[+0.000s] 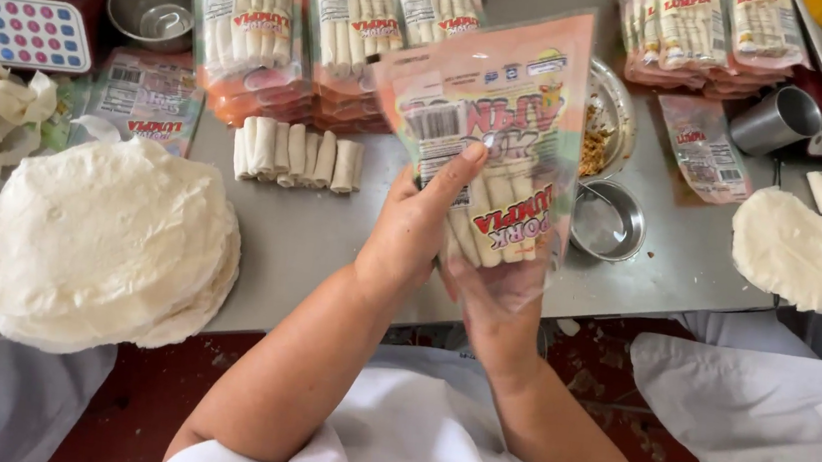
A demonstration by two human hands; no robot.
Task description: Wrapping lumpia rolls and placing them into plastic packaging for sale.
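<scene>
Already a good share of the packing looks done: sealed packs of rolls (250,30) lie stacked at the far side of the desk (300,240), with more stacks (696,32) to the right. Both hands are clamped on one clear printed pouch (495,139), held upright above the desk edge and partly filled with white rolls. The left hand (416,227) grips its side, thumb pressed on the front; the right hand (489,304) holds the bottom from beneath, partly hidden behind the plastic. Left to do, seemingly: a row of loose rolls (296,155) waits unbagged, empty pouches (143,95) lie flat, and round wrappers (108,242) sit piled at the left.
</scene>
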